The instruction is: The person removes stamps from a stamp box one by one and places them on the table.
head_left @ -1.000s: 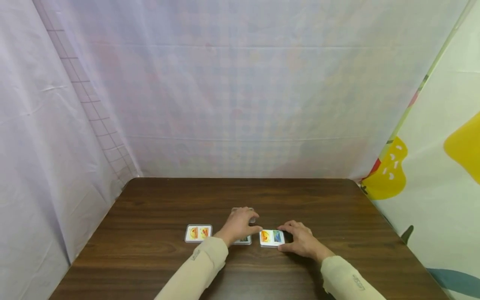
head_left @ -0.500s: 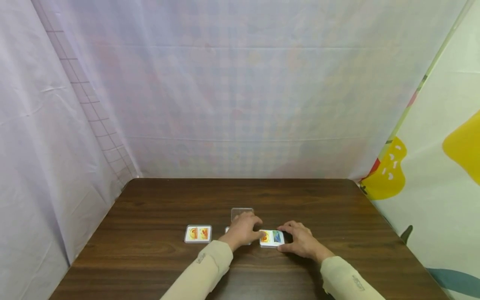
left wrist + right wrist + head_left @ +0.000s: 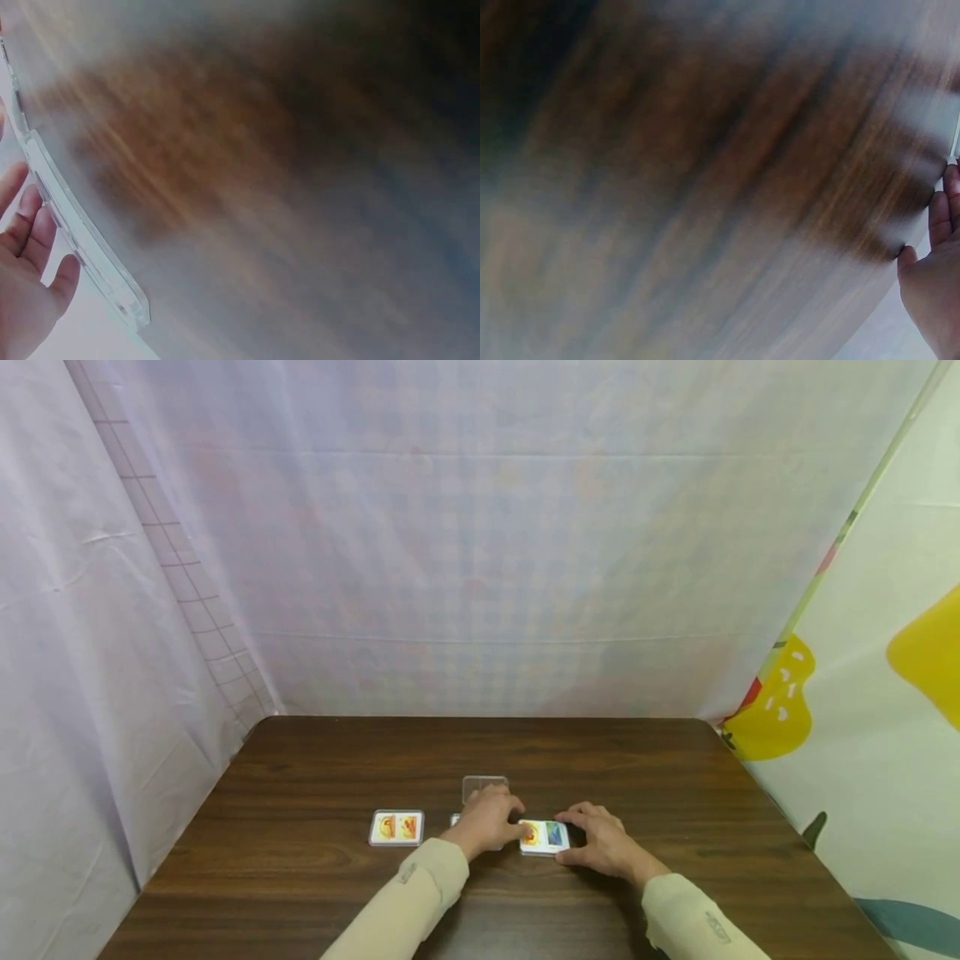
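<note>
A clear plastic case of picture cards (image 3: pixel 555 837), showing an orange picture and a blue-green one, lies flat on the table. My right hand (image 3: pixel 600 842) holds it at its right end, thumb at the near corner and fingers at the far corner. From the other side my left hand (image 3: pixel 487 820) reaches in, its thumb over the left picture and its other fingers loosely bent. Beneath the left hand a second case (image 3: pixel 454 819) is mostly hidden. In the left wrist view a clear case edge (image 3: pixel 86 225) runs beside the fingers.
A case with two orange pictures (image 3: pixel 397 828) lies to the left. Behind the left hand lies a transparent lid (image 3: pixel 484 783). The brown wooden table (image 3: pixel 337 760) ends at a pale curtain (image 3: pixel 480 568), and a patterned cloth (image 3: pixel 862 793) hangs along its right side.
My left hand has moved slightly right and nearer, bringing its thumb over the right-hand case's left picture and uncovering more of the lid. The right hand has stayed put.
</note>
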`<state>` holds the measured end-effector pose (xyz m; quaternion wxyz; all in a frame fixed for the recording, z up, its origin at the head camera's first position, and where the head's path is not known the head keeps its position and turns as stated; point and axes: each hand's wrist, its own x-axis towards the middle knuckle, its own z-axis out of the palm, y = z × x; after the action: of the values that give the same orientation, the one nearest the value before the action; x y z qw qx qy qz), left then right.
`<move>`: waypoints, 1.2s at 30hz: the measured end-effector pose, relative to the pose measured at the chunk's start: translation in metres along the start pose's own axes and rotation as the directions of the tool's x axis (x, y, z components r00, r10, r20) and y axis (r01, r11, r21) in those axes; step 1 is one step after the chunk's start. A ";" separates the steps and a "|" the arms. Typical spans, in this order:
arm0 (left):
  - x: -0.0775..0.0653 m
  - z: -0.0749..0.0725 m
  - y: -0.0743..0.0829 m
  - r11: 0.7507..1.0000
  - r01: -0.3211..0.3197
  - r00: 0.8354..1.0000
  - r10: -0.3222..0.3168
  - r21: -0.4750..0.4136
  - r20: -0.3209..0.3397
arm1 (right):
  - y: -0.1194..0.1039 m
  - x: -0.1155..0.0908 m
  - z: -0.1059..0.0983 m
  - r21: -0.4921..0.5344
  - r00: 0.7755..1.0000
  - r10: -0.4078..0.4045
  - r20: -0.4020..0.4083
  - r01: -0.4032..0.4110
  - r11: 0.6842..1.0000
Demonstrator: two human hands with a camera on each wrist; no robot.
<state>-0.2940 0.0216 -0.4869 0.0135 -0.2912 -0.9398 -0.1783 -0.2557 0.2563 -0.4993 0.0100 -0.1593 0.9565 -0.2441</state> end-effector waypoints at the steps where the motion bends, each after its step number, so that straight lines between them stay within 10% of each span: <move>1: 0.000 0.000 0.000 1.000 0.004 1.000 -0.004 0.004 0.006 | 0.000 0.000 0.000 -0.001 1.000 0.000 0.001 0.000 1.000; 36: 0.006 0.001 -0.003 1.000 -0.021 1.000 0.021 0.012 -0.020 | 0.002 0.001 0.000 -0.001 1.000 -0.020 0.008 0.020 1.000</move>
<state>-0.3001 0.0231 -0.4880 0.0264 -0.2990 -0.9376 -0.1754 -0.2574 0.2575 -0.5004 0.0116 -0.1699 0.9549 -0.2432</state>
